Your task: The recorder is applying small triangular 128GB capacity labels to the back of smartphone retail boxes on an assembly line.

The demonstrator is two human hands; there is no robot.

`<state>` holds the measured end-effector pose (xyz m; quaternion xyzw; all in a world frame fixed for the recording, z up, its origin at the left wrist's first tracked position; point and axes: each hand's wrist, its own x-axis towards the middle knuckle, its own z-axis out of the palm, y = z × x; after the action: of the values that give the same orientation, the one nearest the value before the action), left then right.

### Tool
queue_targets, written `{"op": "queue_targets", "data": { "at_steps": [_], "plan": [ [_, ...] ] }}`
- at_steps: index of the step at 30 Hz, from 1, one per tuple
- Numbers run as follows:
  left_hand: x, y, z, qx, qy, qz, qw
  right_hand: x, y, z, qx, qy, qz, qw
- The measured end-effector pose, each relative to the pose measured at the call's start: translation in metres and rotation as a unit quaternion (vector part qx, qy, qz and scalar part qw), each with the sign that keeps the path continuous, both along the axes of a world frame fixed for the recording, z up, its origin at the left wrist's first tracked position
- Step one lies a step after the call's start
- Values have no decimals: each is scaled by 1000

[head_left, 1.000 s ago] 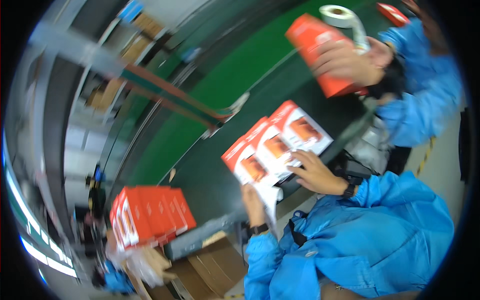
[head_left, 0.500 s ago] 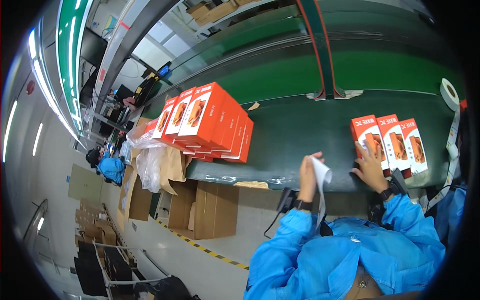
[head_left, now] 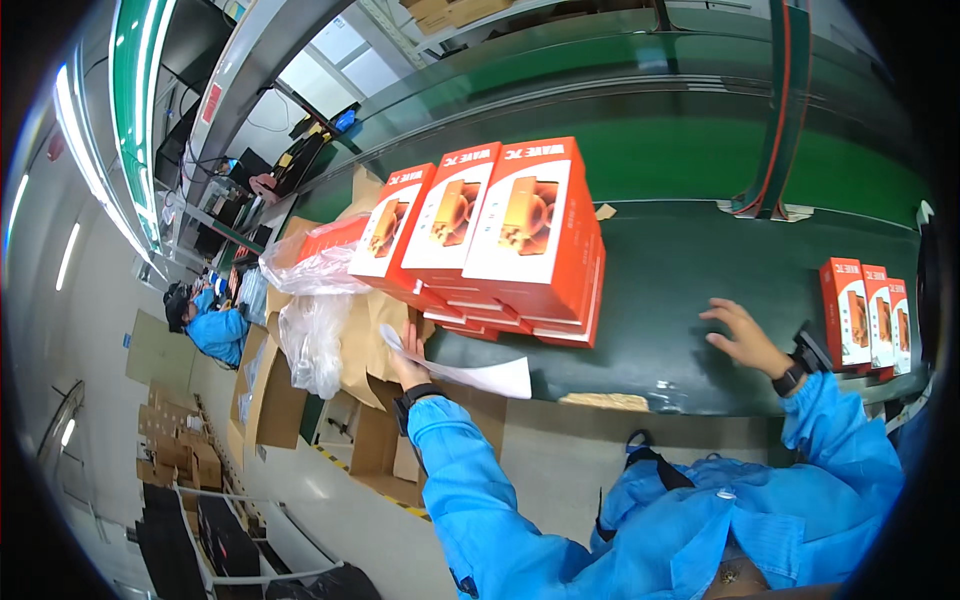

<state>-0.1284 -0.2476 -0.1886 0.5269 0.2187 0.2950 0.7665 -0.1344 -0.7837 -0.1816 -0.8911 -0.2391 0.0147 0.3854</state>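
Note:
My left hand (head_left: 408, 362) is closed on a curling white paper strip (head_left: 485, 377), which trails to the right along the bench's front edge. Just beyond that hand stands a stack of red-and-white boxes (head_left: 530, 222), picturing an orange-brown object. Over the green bench top (head_left: 660, 285), my right hand (head_left: 745, 338) is held with fingers apart and nothing in it. To its right, apart from the hand, several matching boxes (head_left: 850, 318) stand in a row. Both wrists wear black bands with small devices.
Crumpled clear plastic (head_left: 315, 345) and brown paper (head_left: 368, 350) lie left of the stack. Open cartons (head_left: 262, 400) stand below the bench's front edge. A green upright post (head_left: 780, 120) rises at the back. Another person in blue (head_left: 215, 330) works far left.
My left hand has moved left with the paper strip, up to the stack. My right hand has come off the right-hand boxes. The view has turned left.

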Motion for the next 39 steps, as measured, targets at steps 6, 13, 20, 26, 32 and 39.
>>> {"op": "queue_targets", "data": {
  "at_steps": [6, 13, 20, 26, 32, 39],
  "plan": [
    [82, 24, -13, -80, 169, -72, 980, 58, 120, -16, 277, 296, -25, 914],
    [98, 12, -19, -71, 147, -102, 981, 74, 161, -1, 432, 461, 21, 775],
    [31, -107, 18, 38, 62, -121, 990, 40, 75, 8, 408, 474, -13, 780],
    [-2, -278, 68, 184, 5, -277, 943, -32, -90, -61, 535, 402, -96, 737],
    [-17, -412, 113, 353, -60, -389, 849, -71, -193, -112, 453, 281, -71, 843],
    [-10, -513, 138, 404, -120, -480, 769, -102, -224, 23, 476, 346, -212, 780]
  ]
}}
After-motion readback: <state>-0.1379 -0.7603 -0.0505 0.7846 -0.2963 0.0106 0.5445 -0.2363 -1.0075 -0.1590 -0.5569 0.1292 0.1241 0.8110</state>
